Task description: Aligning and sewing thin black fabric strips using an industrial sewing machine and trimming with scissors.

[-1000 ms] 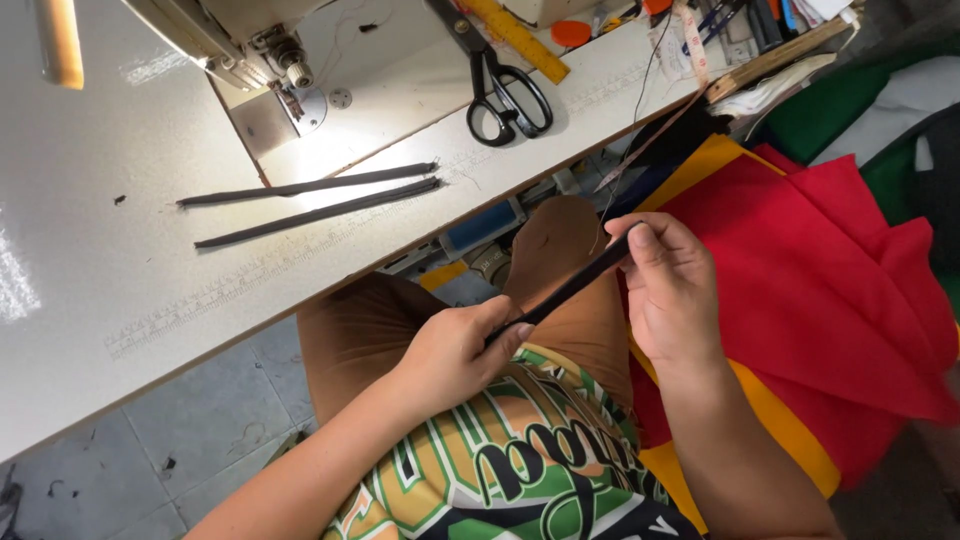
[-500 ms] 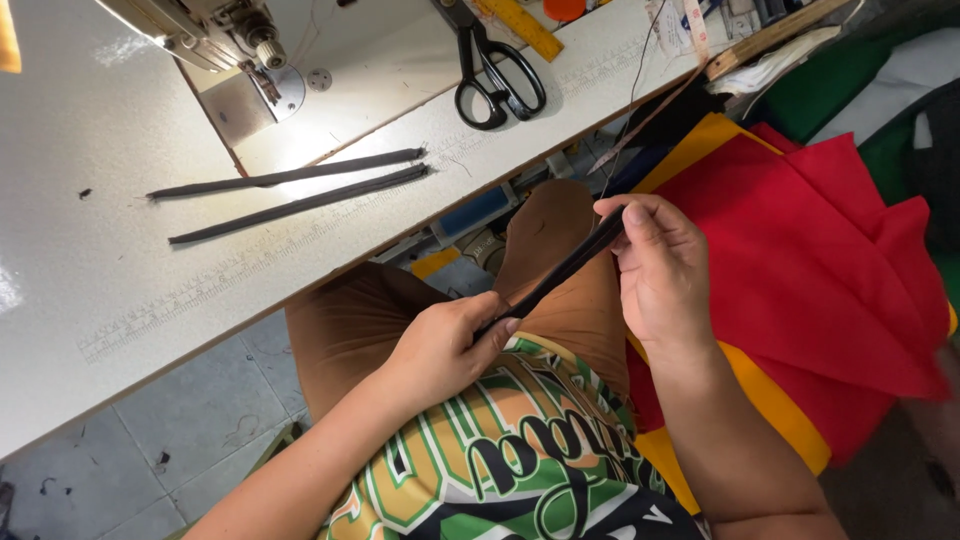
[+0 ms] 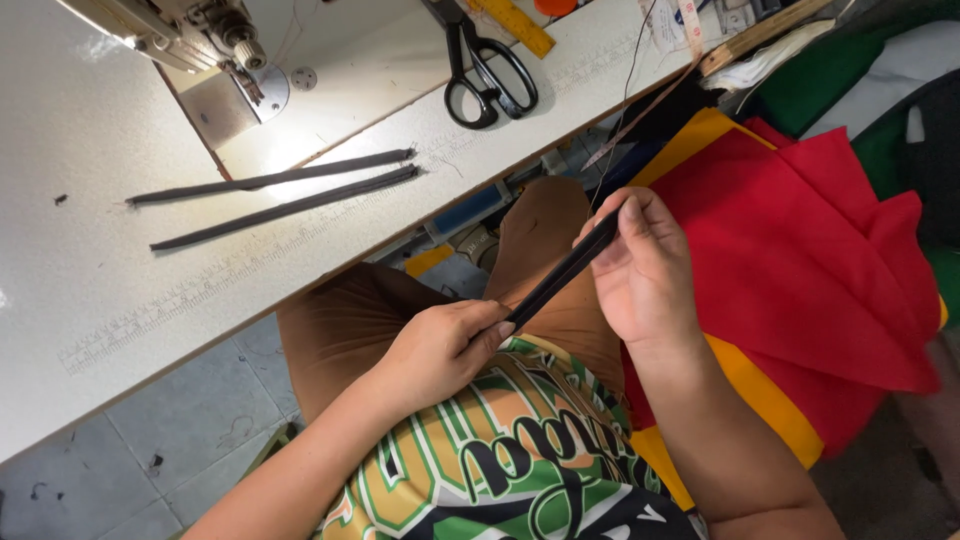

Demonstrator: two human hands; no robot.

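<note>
A dark strip (image 3: pixel 560 275) runs slantwise between both hands above the lap. The left hand (image 3: pixel 440 345) has its grip closed on the strip's lower end; the right hand (image 3: pixel 645 275) pinches the upper end between thumb and fingers. The strip is narrow, flat, near black and pulled straight. Two like strips (image 3: pixel 280 195) lie side by side on the white tabletop (image 3: pixel 90 290), near black scissors (image 3: pixel 485 70). Red cloth (image 3: pixel 800 260) lies just beside the right hand.
</note>
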